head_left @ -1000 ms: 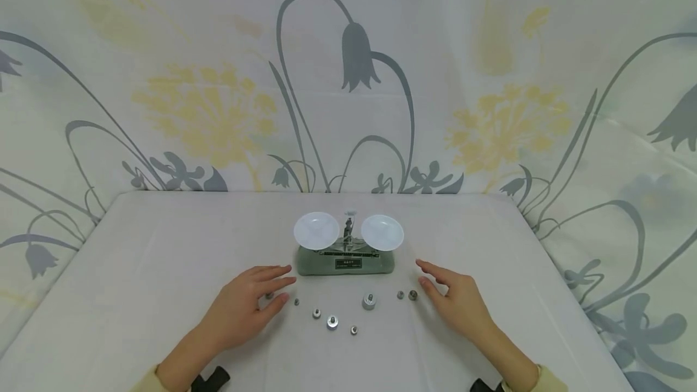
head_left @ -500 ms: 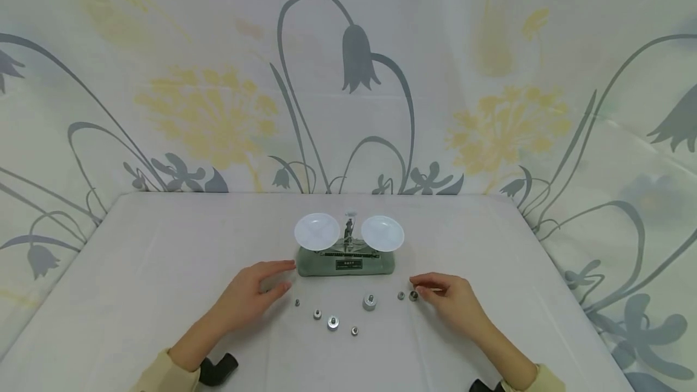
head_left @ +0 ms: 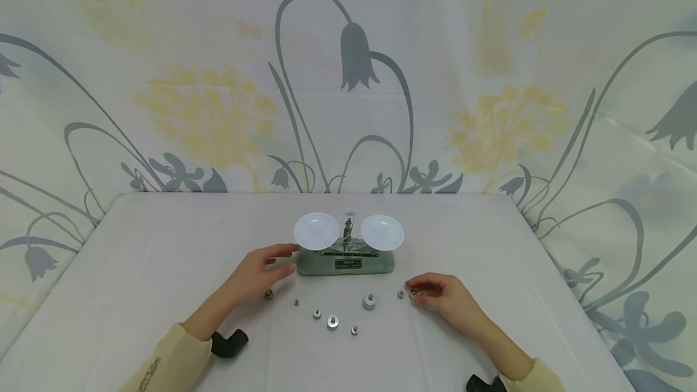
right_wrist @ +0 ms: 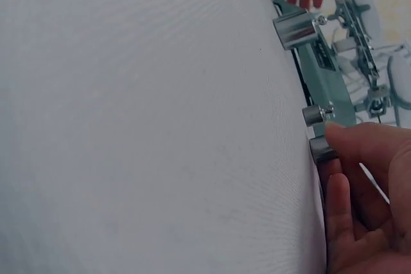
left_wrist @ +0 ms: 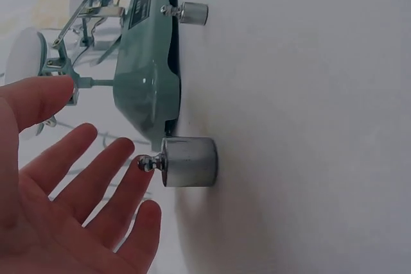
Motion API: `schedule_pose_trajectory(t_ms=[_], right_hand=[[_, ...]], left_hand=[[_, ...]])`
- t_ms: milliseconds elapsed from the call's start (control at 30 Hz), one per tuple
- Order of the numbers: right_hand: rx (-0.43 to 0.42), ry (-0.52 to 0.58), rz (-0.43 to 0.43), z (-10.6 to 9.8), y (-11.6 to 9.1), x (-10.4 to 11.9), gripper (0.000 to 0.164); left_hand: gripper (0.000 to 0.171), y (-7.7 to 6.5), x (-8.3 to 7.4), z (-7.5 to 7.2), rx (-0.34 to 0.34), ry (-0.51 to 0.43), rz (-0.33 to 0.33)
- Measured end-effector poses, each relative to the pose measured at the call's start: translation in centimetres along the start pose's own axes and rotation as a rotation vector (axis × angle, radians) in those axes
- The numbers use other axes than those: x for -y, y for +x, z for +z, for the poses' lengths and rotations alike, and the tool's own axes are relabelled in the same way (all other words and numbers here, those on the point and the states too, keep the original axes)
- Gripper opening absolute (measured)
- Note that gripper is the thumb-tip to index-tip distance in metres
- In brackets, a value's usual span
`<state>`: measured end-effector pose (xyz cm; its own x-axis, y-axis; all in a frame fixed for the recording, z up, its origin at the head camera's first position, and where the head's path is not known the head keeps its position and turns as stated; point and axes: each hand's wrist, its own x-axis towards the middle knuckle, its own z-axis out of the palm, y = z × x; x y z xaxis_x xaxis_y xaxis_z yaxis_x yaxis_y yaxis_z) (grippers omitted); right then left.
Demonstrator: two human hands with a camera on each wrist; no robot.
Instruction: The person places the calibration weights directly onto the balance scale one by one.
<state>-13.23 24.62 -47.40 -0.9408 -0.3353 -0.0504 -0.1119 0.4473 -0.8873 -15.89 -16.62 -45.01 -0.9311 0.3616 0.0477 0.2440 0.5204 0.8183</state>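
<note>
Eight metal weights (head_left: 333, 323) stand with their knobs up on the white table (head_left: 463, 222), all on the near side of the scale (head_left: 348, 253). It sits about the middle of the table, with a green base (head_left: 313, 266), a dark label (head_left: 348, 264) on its near face, a left pan (head_left: 317, 231) and a right pan (head_left: 383, 233), both white.

Your left hand (head_left: 251, 277) is at the left end of the scale, fingers spread and loosely bent, with hold of nothing. Its fingertips come close to the scale; whether they touch is unclear. Just beside that hand, on its near side, stands the leftmost weight (left_wrist: 191, 162). In the left wrist view its knob overlaps a finger, and you cannot tell if they touch.

Your right hand (head_left: 449, 298) is low over the table, right of the scale and nearer to you, its thumb and fingers nearly together, pinching the rightmost weight (right_wrist: 322, 149). Just left of it stands a smaller weight (head_left: 400, 294). Farther left, the largest weight (head_left: 369, 302) stands near of the scale's right half. Four others slant from the left towards the near right.

You wear cream sleeves (head_left: 176, 356). Flowered cloth (head_left: 218, 107) hangs at the far side.
</note>
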Motion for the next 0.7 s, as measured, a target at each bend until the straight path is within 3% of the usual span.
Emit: schedule_pose_trajectory(t_ms=[200, 533, 700], right_hand=[[0.003, -0.012, 0.013, 0.0, 0.1, 0.0, 0.029], [0.017, -0.019, 0.002, -0.1, 0.4, 0.4, 0.025], [0.022, -0.003, 0.023, -0.1, 0.3, 0.4, 0.024]], left_hand=[[0.052, 1.4, 0.3, -0.2, 0.058, -0.03, -0.023], [0.053, 3.4, 1.1, -0.3, 0.118, -0.019, 0.041], [0.062, 4.0, 1.3, 0.0, 0.171, -0.029, 0.042]])
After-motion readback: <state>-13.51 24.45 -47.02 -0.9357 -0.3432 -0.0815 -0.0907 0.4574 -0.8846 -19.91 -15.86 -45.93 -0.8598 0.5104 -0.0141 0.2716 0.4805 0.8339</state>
